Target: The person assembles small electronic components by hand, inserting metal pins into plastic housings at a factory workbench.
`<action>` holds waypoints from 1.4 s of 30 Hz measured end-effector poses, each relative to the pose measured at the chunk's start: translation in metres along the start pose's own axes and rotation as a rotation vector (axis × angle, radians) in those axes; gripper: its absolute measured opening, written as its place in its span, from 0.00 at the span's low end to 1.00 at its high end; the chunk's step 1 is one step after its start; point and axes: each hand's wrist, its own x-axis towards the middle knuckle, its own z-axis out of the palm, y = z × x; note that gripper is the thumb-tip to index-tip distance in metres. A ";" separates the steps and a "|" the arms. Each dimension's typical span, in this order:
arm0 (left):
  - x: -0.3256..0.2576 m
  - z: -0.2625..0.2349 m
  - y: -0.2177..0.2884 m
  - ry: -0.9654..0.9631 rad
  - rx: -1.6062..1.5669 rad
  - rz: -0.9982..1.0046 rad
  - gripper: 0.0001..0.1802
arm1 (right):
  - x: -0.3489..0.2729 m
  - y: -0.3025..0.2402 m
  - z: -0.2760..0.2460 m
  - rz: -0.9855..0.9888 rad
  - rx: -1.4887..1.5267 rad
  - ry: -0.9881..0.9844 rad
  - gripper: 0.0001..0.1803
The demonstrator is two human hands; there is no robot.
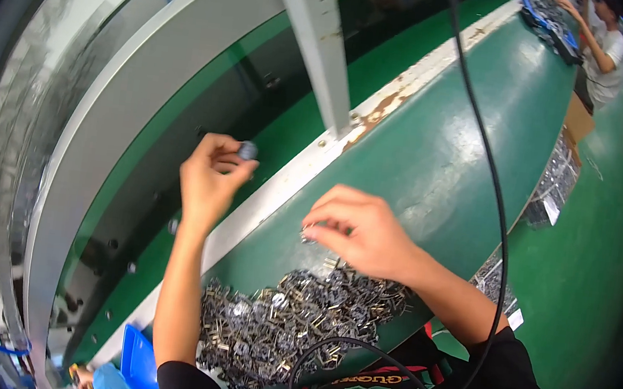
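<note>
My left hand (208, 175) is raised over the green conveyor belt (259, 115) on the far side of the metal rail. Its thumb and fingers pinch a small round dark grey part (248, 150). Above the green worktop, my right hand (365, 231) is closed with a small part with metal pins (308, 234) at its fingertips; the fingers hide much of it. Between my forearms, close to my body, lies a heap of small black parts with metal pins (298, 316).
A grey metal post (316, 49) rises from the rail. A black cable (482, 114) hangs across the view. Small parts ride scattered on the belt. A blue bin (141, 363) stands at lower left. Bags of parts (555, 184) lie right of the worktop. A co-worker (608, 55) handles a blue tray (550, 22) at far right.
</note>
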 end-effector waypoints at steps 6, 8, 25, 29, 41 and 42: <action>-0.074 0.016 0.059 -0.096 -0.072 0.119 0.23 | 0.006 -0.017 0.013 -0.096 0.159 0.295 0.06; -0.084 0.014 0.067 -0.145 -0.096 0.094 0.24 | 0.006 -0.024 0.016 -0.198 0.018 0.315 0.06; -0.120 0.014 0.060 -0.174 -1.049 -0.195 0.24 | -0.010 -0.048 0.021 -0.334 -0.009 0.428 0.08; -0.124 0.014 0.059 -0.196 -1.008 -0.129 0.25 | -0.010 -0.059 0.023 -0.296 -0.192 0.315 0.08; -0.123 0.018 0.061 -0.029 -0.924 -0.214 0.19 | 0.000 -0.034 0.047 -0.502 -0.405 0.450 0.12; -0.121 0.019 0.062 -0.006 -0.936 -0.217 0.18 | 0.000 -0.034 0.046 -0.487 -0.406 0.442 0.12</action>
